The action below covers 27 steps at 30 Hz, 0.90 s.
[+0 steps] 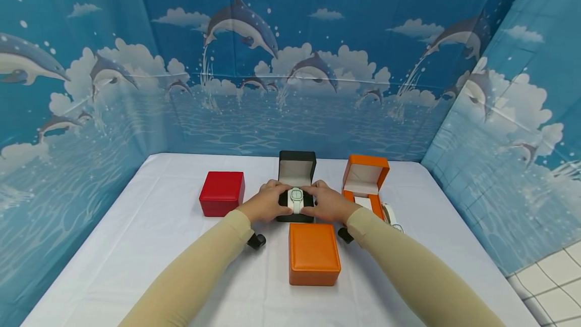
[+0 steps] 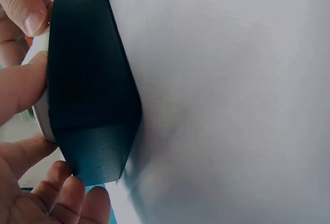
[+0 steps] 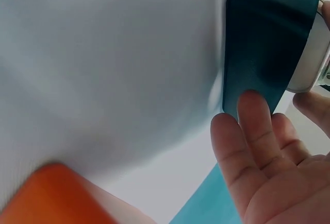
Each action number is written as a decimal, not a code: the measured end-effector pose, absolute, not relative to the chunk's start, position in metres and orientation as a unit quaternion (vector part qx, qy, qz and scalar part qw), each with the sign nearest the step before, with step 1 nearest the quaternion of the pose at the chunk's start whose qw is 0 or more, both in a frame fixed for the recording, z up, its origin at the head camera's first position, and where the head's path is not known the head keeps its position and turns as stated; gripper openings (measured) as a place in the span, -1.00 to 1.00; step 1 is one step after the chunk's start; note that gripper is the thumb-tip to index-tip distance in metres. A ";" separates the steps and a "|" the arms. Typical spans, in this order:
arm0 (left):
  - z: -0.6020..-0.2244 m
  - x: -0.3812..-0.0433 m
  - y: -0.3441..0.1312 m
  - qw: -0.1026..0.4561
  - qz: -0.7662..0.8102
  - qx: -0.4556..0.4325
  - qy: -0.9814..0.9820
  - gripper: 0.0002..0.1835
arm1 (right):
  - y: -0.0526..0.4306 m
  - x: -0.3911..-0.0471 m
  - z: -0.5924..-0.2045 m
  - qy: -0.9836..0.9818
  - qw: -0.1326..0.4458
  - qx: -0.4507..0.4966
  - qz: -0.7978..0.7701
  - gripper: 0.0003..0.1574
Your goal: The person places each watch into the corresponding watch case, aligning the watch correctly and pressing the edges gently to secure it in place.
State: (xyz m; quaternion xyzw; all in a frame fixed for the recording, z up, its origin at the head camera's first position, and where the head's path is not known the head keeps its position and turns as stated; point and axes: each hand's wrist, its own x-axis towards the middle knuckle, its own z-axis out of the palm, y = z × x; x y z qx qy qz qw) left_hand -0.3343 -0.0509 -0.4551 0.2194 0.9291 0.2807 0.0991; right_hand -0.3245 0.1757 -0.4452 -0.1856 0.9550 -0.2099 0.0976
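Beige sleeves (image 1: 190, 271) nearest; left hand (image 1: 268, 203) and right hand (image 1: 329, 203) both pinch white cushion (image 3: 312, 63) bearing pale watch (image 1: 297, 195), at open black box (image 1: 297, 155); closed orange box (image 1: 313, 252) near.

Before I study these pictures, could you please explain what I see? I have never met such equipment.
No machine: the left grip and right grip are a person's bare hands. The wide picture comes from a head camera, the others from each wrist. On the white cloth are a closed red box, a closed orange box, an open orange box with a loose watch beside it, and an open black box. There, both hands hold a pale cushion bearing a white watch.
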 end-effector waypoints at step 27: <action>-0.463 -0.332 -0.054 0.092 0.315 0.195 0.924 -0.30 | 0.170 -0.321 -0.450 0.962 0.083 -0.156 -0.208 -0.08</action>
